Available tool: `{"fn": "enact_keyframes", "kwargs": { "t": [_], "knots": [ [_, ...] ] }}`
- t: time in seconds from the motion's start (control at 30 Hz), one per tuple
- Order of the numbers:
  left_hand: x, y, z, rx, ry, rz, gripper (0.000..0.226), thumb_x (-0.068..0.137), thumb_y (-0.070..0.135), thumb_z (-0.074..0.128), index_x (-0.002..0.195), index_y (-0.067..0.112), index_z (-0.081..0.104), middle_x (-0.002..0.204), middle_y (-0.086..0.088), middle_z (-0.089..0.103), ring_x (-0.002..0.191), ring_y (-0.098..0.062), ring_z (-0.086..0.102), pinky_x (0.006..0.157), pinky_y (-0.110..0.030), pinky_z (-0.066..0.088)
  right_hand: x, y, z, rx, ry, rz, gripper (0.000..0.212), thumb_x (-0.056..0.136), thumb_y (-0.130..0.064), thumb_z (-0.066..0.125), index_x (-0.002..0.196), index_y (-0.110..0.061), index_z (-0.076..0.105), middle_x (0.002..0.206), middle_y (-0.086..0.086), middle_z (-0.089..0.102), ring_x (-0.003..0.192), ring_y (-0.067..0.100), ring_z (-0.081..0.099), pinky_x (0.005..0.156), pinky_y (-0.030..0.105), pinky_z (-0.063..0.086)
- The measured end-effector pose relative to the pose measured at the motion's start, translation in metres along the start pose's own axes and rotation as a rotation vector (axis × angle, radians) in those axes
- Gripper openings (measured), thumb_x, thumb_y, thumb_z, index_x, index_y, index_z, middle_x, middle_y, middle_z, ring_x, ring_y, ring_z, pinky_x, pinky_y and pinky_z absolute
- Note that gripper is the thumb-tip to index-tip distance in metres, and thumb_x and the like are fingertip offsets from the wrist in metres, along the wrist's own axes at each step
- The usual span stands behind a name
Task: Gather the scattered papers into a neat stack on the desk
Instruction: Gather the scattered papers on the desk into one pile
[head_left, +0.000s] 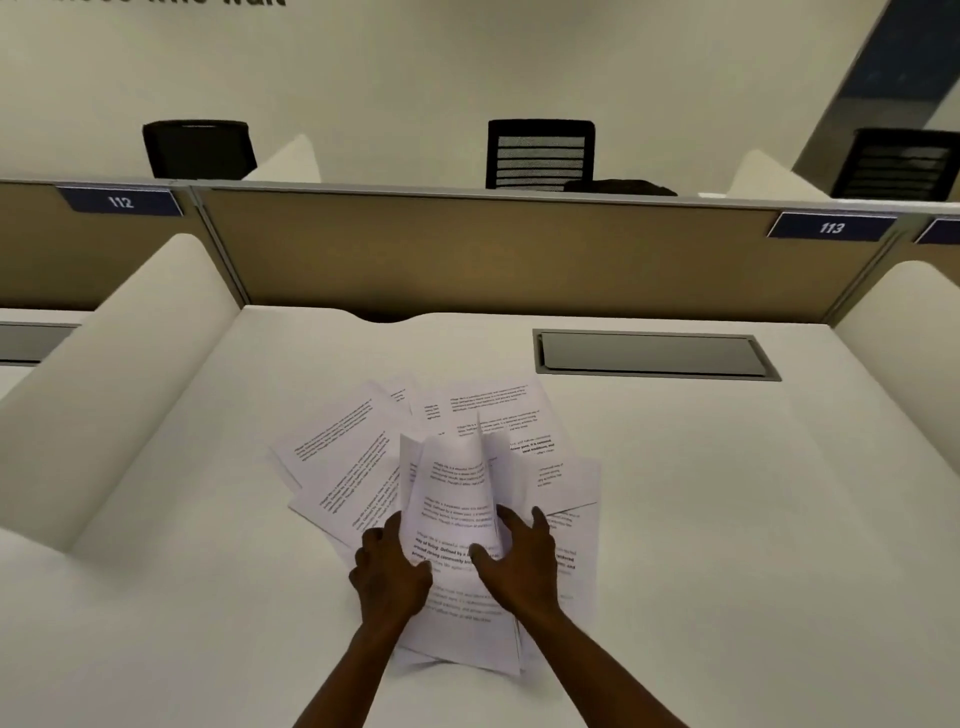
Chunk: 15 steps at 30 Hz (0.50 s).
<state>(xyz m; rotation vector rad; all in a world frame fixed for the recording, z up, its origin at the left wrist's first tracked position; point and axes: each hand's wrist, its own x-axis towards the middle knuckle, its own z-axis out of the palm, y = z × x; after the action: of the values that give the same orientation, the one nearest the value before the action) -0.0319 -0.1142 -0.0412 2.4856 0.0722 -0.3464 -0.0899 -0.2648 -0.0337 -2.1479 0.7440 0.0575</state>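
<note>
Several white printed sheets lie fanned out on the white desk (701, 519). The scattered papers (343, 447) spread left, back and right of centre. In the middle, a small bunch of sheets (452, 493) stands lifted and curled, held between both hands. My left hand (387, 566) grips its left edge with the fingers curled around it. On the right, my right hand (519, 556) holds the other edge, thumb in front and fingers spread behind. More sheets lie flat under my wrists (467, 639).
A grey cable hatch (649, 353) is set into the desk at the back right. Rounded white side dividers (119, 389) flank the desk. A tan back panel (493, 249) carries number plates 112 and 113. Black chairs (540, 153) stand beyond it.
</note>
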Motion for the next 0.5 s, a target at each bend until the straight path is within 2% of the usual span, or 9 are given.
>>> {"fn": "enact_keyframes", "kwargs": {
  "t": [0.13, 0.23, 0.3, 0.37, 0.47, 0.5],
  "knots": [
    [0.002, 0.006, -0.003, -0.176, 0.048, 0.001, 0.075, 0.078, 0.024, 0.080, 0.143, 0.017, 0.043, 0.133, -0.017, 0.049, 0.122, -0.035, 0.054, 0.103, -0.049, 0.048, -0.004, -0.005, -0.001, 0.089, 0.068, -0.091, 0.064, 0.083, -0.035, 0.071, 0.142, -0.026, 0.049, 0.146, 0.007, 0.050, 0.133, 0.024, 0.046, 0.111, 0.036, 0.039],
    [0.004, 0.007, -0.004, -0.177, 0.032, -0.018, 0.073, 0.077, 0.023, 0.082, 0.140, 0.017, 0.046, 0.131, -0.017, 0.050, 0.119, -0.036, 0.057, 0.100, -0.049, 0.051, -0.014, -0.011, 0.003, 0.027, 0.101, -0.249, 0.057, 0.086, -0.027, 0.067, 0.140, -0.022, 0.051, 0.137, 0.001, 0.059, 0.125, 0.018, 0.055, 0.108, 0.031, 0.047],
    [0.005, 0.005, -0.003, -0.204, 0.007, -0.016, 0.072, 0.076, 0.024, 0.082, 0.139, 0.016, 0.047, 0.131, -0.017, 0.054, 0.118, -0.036, 0.057, 0.100, -0.052, 0.051, -0.021, -0.014, 0.008, -0.065, 0.105, -0.360, 0.060, 0.087, -0.025, 0.062, 0.145, -0.026, 0.045, 0.135, -0.002, 0.060, 0.121, 0.016, 0.058, 0.105, 0.028, 0.049],
    [0.006, 0.003, -0.002, -0.218, -0.015, -0.015, 0.072, 0.076, 0.024, 0.081, 0.139, 0.016, 0.047, 0.131, -0.016, 0.057, 0.119, -0.036, 0.057, 0.102, -0.055, 0.051, -0.025, -0.016, 0.011, -0.142, 0.116, -0.414, 0.070, 0.088, -0.023, 0.060, 0.151, -0.032, 0.032, 0.129, -0.005, 0.064, 0.108, 0.015, 0.064, 0.095, 0.028, 0.055],
    [0.008, 0.000, -0.003, -0.118, -0.013, -0.043, 0.075, 0.077, 0.026, 0.078, 0.142, 0.018, 0.042, 0.134, -0.016, 0.053, 0.125, -0.037, 0.050, 0.107, -0.053, 0.045, -0.023, -0.012, 0.011, -0.121, 0.109, -0.324, 0.089, 0.087, -0.018, 0.061, 0.157, -0.035, 0.008, 0.124, -0.026, 0.057, 0.096, 0.009, 0.065, 0.083, 0.026, 0.059],
    [0.008, -0.001, -0.003, -0.082, -0.015, -0.052, 0.078, 0.078, 0.026, 0.078, 0.144, 0.019, 0.038, 0.136, -0.017, 0.050, 0.127, -0.038, 0.047, 0.108, -0.052, 0.042, -0.020, -0.009, 0.008, -0.084, 0.116, -0.261, 0.089, 0.088, -0.017, 0.061, 0.157, -0.033, 0.008, 0.123, -0.028, 0.053, 0.097, 0.008, 0.065, 0.083, 0.025, 0.058]
  ]
}}
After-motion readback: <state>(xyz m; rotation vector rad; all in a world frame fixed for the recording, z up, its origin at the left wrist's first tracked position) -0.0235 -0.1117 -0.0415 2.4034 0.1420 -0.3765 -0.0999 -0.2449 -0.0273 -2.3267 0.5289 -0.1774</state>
